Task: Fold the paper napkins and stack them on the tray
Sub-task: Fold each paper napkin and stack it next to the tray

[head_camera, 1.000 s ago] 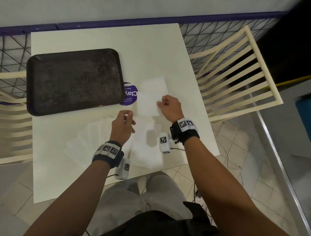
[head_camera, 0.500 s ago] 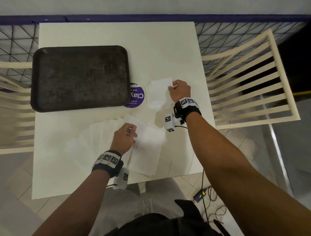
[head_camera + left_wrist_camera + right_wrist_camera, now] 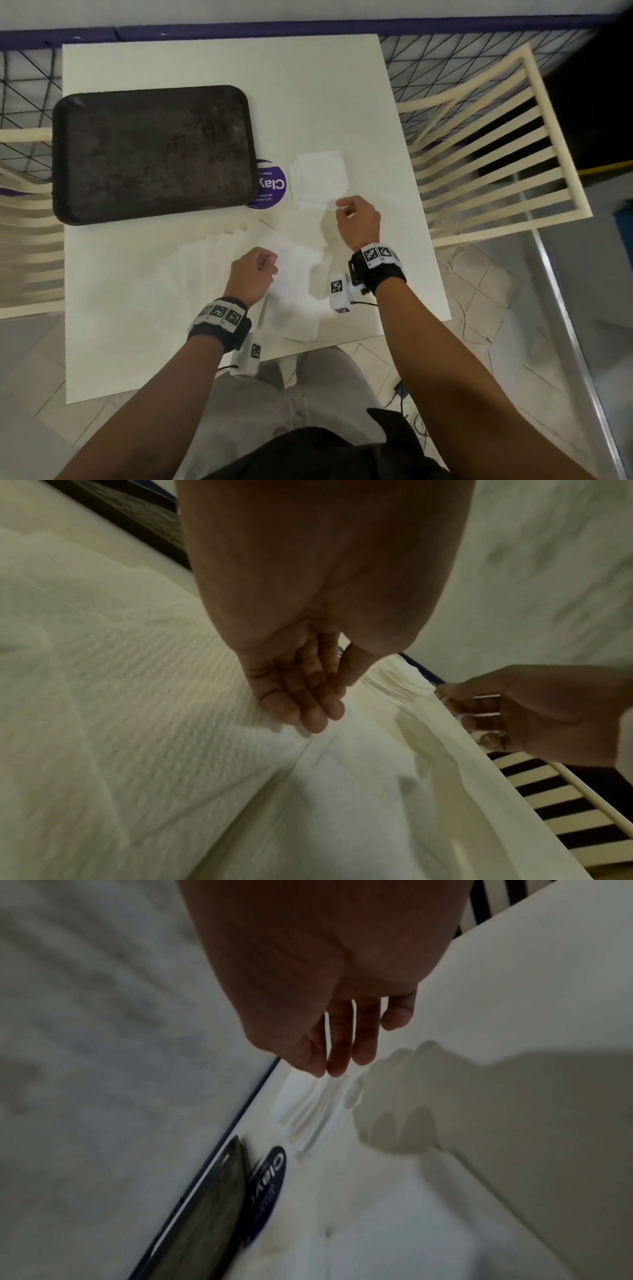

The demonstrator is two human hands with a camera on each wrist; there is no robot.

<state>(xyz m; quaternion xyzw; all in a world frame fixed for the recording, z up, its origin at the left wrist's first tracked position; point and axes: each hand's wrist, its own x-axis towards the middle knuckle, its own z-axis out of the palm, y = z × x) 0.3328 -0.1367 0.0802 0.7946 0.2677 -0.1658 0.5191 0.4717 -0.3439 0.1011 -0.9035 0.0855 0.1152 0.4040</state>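
We are standing at the near edge of a white table (image 3: 212,65), looking down at both our hands. The dark tray (image 3: 150,150) is lying on the far left part of the table, with no napkin on it. A purple round sticker (image 3: 270,185) is showing at the tray's right edge, partly tucked under it.

Just right of the sticker, a small pile of folded napkins (image 3: 320,178) is resting on the table, not on the tray. Our right hand (image 3: 358,219) is hovering at the near right corner of that pile; in the right wrist view its fingers (image 3: 342,1047) are hanging down loosely, slightly spread, with their tips just above the pile (image 3: 308,1115) and nothing between them. Whether they are touching the paper we cannot tell.

A fan of unfolded napkins (image 3: 219,274) is spreading across the near middle of the table, its near right corner reaching the table edge. Our left hand (image 3: 251,274) is resting on this fan. In the left wrist view its fingers (image 3: 304,696) are lying close together, nearly straight, tips pressing down on the textured paper (image 3: 137,685) beside a crease, with the thumb alongside and gripping nothing.

Cream slatted chairs (image 3: 489,154) are standing at the right and left of the table.
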